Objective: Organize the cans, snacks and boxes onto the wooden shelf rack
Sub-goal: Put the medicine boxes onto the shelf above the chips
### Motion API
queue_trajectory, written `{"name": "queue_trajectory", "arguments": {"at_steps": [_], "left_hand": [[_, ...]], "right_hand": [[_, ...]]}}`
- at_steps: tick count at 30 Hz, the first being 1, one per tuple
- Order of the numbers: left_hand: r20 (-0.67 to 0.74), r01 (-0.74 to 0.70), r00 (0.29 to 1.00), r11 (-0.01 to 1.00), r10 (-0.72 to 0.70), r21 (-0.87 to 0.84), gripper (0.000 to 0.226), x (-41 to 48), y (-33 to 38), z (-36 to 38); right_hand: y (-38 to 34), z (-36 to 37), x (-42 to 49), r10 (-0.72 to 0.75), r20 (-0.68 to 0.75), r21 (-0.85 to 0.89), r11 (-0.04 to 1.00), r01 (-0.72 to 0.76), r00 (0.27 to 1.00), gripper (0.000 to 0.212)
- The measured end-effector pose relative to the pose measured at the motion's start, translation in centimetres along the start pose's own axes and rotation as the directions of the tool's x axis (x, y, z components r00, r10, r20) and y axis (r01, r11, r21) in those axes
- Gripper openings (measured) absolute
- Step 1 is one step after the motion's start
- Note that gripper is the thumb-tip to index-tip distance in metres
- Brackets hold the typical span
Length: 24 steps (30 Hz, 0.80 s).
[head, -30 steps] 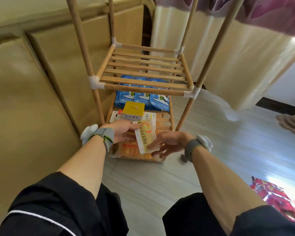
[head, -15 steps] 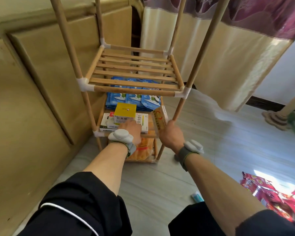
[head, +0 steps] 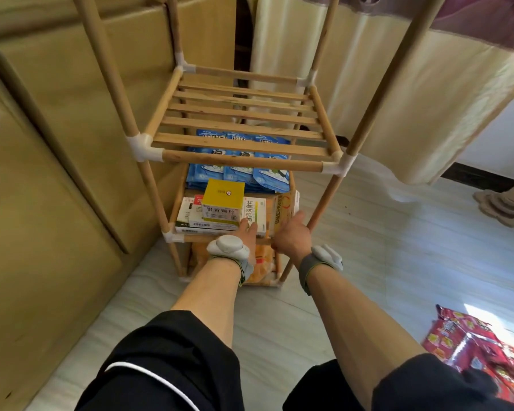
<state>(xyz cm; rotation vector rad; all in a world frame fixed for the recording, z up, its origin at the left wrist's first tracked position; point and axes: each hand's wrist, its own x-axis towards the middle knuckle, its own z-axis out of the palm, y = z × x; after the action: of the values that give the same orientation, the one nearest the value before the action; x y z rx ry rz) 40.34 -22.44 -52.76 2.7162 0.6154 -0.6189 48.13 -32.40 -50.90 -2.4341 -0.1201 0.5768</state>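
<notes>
The wooden shelf rack (head: 241,157) stands against a cabinet. Its upper slatted tier holds nothing. On the tier below lie blue snack packets (head: 238,173) at the back, and a yellow box (head: 224,200) on top of flat white boxes (head: 190,216). An orange-and-white box (head: 284,210) stands on edge at that tier's right end. My right hand (head: 291,237) grips its near edge, thumb pointing up. My left hand (head: 248,231) rests its straight fingers on the front of a white box (head: 254,215). Orange packets (head: 263,259) lie on the bottom tier.
A tan cabinet (head: 57,143) runs along the left. A cream curtain (head: 428,99) hangs behind and to the right of the rack. Red snack packs (head: 472,348) lie on the pale floor at lower right. A beige furniture foot (head: 499,203) stands at far right.
My right hand turned the orange-and-white box from flat to upright and slid it into the right end of the lower tier. My left hand moved to the front of the white boxes.
</notes>
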Motion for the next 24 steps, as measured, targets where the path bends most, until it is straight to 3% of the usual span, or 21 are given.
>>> {"name": "queue_trajectory", "arguments": {"at_steps": [3,6,11,17,21,24], "left_hand": [[-0.016,0.009,1.0,0.999,-0.008,0.044,0.059,0.3,0.0,0.4],[-0.072,0.008,0.997,0.998,-0.004,0.063,0.05,0.5,0.0,0.7],[-0.082,-0.008,0.997,0.993,0.017,0.114,0.049,0.6,0.1,0.7],[-0.106,-0.026,0.994,0.997,0.034,0.075,0.045,0.5,-0.6,0.9],[-0.104,-0.023,0.994,0.997,0.031,0.074,0.043,0.8,-0.6,0.9],[-0.099,-0.012,0.995,0.997,0.02,0.079,0.039,0.7,-0.2,0.7]], "right_hand": [[0.7,1.4,1.7,-0.011,0.06,-0.027,1.0,0.012,0.998,0.061],[-0.3,1.3,1.3,0.027,-0.028,-0.151,0.988,-0.031,0.999,0.048],[-0.6,1.7,1.2,-0.02,-0.129,-0.337,0.941,-0.025,0.991,0.062],[0.3,1.7,1.6,-0.142,0.014,-0.542,0.831,0.127,0.99,0.034],[0.5,1.9,0.8,-0.116,-0.089,-0.498,0.865,0.057,0.989,0.036],[0.9,2.2,0.4,-0.194,-0.034,-0.488,0.859,0.153,0.98,0.05]]}}
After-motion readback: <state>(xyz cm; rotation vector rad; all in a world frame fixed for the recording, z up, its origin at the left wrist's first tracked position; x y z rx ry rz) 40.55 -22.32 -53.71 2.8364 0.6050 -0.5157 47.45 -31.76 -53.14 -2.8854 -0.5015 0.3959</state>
